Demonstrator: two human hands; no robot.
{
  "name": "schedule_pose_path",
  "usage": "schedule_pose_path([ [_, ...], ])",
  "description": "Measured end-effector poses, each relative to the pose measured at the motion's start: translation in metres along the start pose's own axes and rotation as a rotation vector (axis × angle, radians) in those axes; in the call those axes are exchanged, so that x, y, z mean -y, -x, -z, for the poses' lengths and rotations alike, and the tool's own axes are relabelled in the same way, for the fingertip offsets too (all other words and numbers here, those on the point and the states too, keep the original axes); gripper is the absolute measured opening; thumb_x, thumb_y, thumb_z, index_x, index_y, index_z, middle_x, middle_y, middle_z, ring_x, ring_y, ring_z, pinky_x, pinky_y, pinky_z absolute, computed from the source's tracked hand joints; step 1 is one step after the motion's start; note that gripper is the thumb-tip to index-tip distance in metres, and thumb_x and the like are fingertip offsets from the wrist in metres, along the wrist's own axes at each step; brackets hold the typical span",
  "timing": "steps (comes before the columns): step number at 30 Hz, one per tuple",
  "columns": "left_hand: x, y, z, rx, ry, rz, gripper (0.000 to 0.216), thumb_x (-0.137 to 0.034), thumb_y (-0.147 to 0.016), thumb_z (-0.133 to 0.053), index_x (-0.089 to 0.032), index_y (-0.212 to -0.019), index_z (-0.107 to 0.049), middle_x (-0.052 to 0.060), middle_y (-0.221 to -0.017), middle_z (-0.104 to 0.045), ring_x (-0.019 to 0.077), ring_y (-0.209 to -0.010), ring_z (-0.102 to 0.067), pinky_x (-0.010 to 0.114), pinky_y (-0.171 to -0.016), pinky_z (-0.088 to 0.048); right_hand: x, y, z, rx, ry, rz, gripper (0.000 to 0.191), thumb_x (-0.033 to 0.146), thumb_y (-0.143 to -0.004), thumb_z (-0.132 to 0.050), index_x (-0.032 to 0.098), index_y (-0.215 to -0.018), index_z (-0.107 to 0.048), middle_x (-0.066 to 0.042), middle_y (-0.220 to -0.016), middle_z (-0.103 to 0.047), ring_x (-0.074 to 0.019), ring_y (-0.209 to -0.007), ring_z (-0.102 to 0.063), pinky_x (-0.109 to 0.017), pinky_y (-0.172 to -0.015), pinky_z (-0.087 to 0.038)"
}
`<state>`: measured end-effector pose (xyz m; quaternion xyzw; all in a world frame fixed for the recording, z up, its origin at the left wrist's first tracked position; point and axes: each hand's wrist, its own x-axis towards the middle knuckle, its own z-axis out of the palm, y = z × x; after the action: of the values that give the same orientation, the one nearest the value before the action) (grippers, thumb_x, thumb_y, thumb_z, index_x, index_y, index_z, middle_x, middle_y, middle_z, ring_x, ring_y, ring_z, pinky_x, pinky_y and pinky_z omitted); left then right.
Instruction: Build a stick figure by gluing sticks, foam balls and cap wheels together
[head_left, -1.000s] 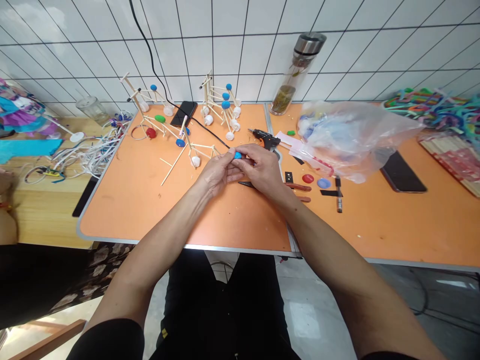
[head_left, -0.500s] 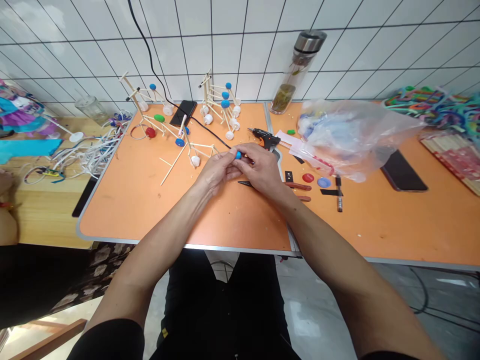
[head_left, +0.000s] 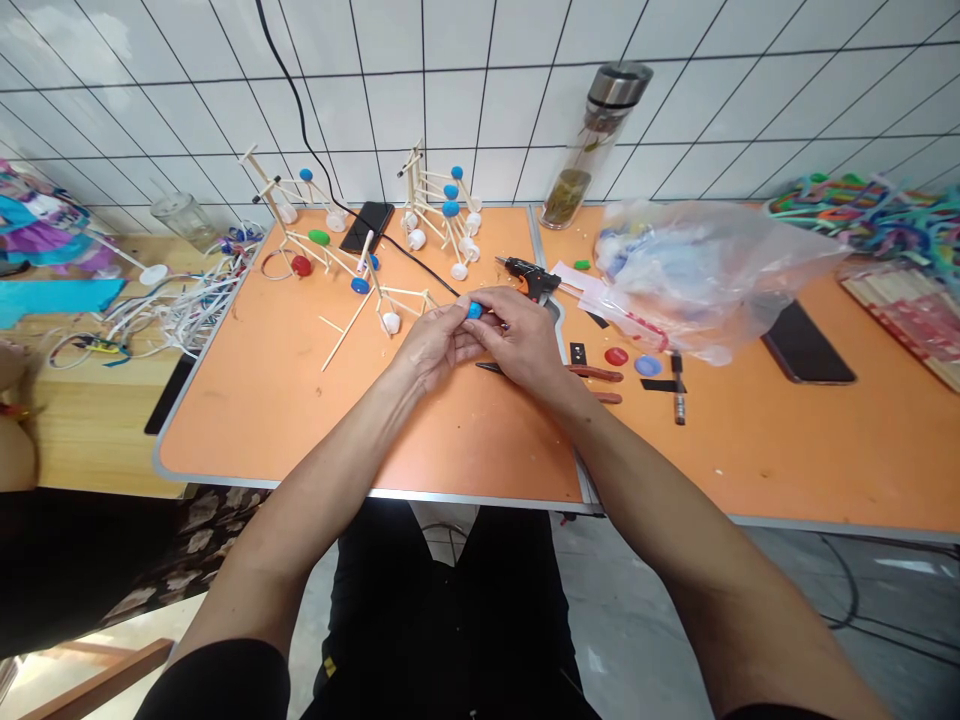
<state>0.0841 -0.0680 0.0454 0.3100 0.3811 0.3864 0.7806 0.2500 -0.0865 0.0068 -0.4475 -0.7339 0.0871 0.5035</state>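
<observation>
A small blue bottle cap [head_left: 475, 311] is pinched between the fingertips of my left hand [head_left: 436, 345] and my right hand [head_left: 521, 335], above the middle of the orange table [head_left: 450, 440]. Fingers of both hands partly cover it. Just left of my left hand stands a stick frame [head_left: 386, 295] with a white cap on it. Under my right hand lie pliers [head_left: 596, 373] with reddish handles, their dark tip poking out. Beyond the right hand rests a black glue gun [head_left: 531, 272].
More stick models with coloured caps [head_left: 450, 208] stand at the back beside a phone [head_left: 366, 228]. A tea bottle [head_left: 596, 145], a plastic bag [head_left: 697, 270], loose caps [head_left: 616, 355], a marker [head_left: 679, 388] and another phone [head_left: 808, 342] are on the right. A black cord [head_left: 420, 262] crosses the table.
The blue cap has turned slightly between my fingertips, and more of it shows. Both hands stay in nearly the same place.
</observation>
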Motion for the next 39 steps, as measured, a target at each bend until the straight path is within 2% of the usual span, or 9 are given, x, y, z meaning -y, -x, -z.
schedule_pose_path([
  [5,0.0007,-0.0001,0.0,-0.014,-0.013,-0.027,0.031,-0.038,-0.11,-0.085,-0.014,-0.09,-0.08,0.01,-0.093,-0.09,0.0183,-0.095,-0.09,0.03,-0.106,-0.068,0.0012,-0.0001,-0.0005,0.005,0.014,-0.003,0.022,0.029,-0.105,-0.074,0.028,-0.124,-0.085,-0.008,-0.126,-0.089,-0.0328,-0.118,-0.082,-0.049,-0.106,-0.066],
  [8,0.0006,-0.0001,-0.0002,-0.005,0.002,-0.006,0.033,-0.038,-0.114,-0.08,-0.015,-0.09,-0.08,0.011,-0.093,-0.091,0.018,-0.09,-0.09,0.033,-0.106,-0.069,0.0017,0.0,-0.0009,-0.004,0.013,0.004,0.023,0.03,-0.105,-0.074,0.028,-0.125,-0.085,-0.009,-0.127,-0.089,-0.0329,-0.119,-0.082,-0.049,-0.106,-0.066],
  [12,-0.0003,0.0008,-0.0014,-0.02,0.005,0.0,0.034,-0.041,-0.109,-0.086,-0.015,-0.089,-0.079,0.012,-0.096,-0.091,0.0194,-0.094,-0.091,0.033,-0.107,-0.069,0.0022,0.0001,-0.0007,0.018,0.03,-0.017,0.023,0.033,-0.107,-0.071,0.028,-0.125,-0.085,-0.009,-0.127,-0.089,-0.0332,-0.119,-0.082,-0.049,-0.106,-0.066],
  [18,0.0002,0.0007,-0.0016,-0.01,-0.002,0.0,0.034,-0.043,-0.111,-0.083,-0.015,-0.093,-0.079,0.012,-0.098,-0.091,0.021,-0.101,-0.091,0.036,-0.11,-0.069,0.0023,-0.0004,0.0005,0.017,0.028,-0.01,0.025,0.034,-0.106,-0.072,0.028,-0.126,-0.085,-0.009,-0.128,-0.089,-0.0335,-0.119,-0.082,-0.05,-0.106,-0.066],
  [24,0.0017,-0.0011,0.0004,-0.019,-0.007,-0.036,0.031,-0.034,-0.115,-0.076,-0.015,-0.091,-0.079,0.01,-0.093,-0.091,0.0186,-0.098,-0.091,0.034,-0.111,-0.068,0.0031,0.0,0.0,0.01,0.022,-0.004,0.024,0.033,-0.106,-0.074,0.028,-0.126,-0.085,-0.009,-0.127,-0.089,-0.0333,-0.118,-0.082,-0.049,-0.105,-0.067],
  [28,0.0013,-0.0005,-0.0006,-0.022,0.012,-0.024,0.03,-0.036,-0.115,-0.077,-0.015,-0.094,-0.08,0.012,-0.097,-0.092,0.0197,-0.096,-0.091,0.037,-0.11,-0.069,0.0033,0.0005,0.0002,0.003,0.016,0.011,0.025,0.03,-0.105,-0.073,0.027,-0.128,-0.085,-0.009,-0.128,-0.089,-0.033,-0.118,-0.082,-0.049,-0.105,-0.066],
  [33,0.0009,-0.0011,0.0004,-0.01,-0.004,-0.044,0.034,-0.029,-0.12,-0.067,-0.015,-0.091,-0.079,0.009,-0.09,-0.09,0.016,-0.088,-0.09,0.032,-0.109,-0.069,0.0024,0.0005,0.0004,0.016,0.023,0.005,0.024,0.031,-0.105,-0.075,0.028,-0.127,-0.084,-0.009,-0.128,-0.089,-0.033,-0.118,-0.082,-0.049,-0.105,-0.066],
  [39,0.0024,-0.0026,0.0022,-0.001,0.0,-0.033,0.031,-0.04,-0.114,-0.08,-0.016,-0.095,-0.079,0.009,-0.093,-0.091,0.0187,-0.093,-0.091,0.033,-0.107,-0.07,0.0012,0.0011,0.0004,-0.009,0.018,0.034,0.025,0.026,-0.105,-0.077,0.024,-0.128,-0.085,-0.01,-0.128,-0.089,-0.0327,-0.118,-0.083,-0.047,-0.104,-0.065],
])
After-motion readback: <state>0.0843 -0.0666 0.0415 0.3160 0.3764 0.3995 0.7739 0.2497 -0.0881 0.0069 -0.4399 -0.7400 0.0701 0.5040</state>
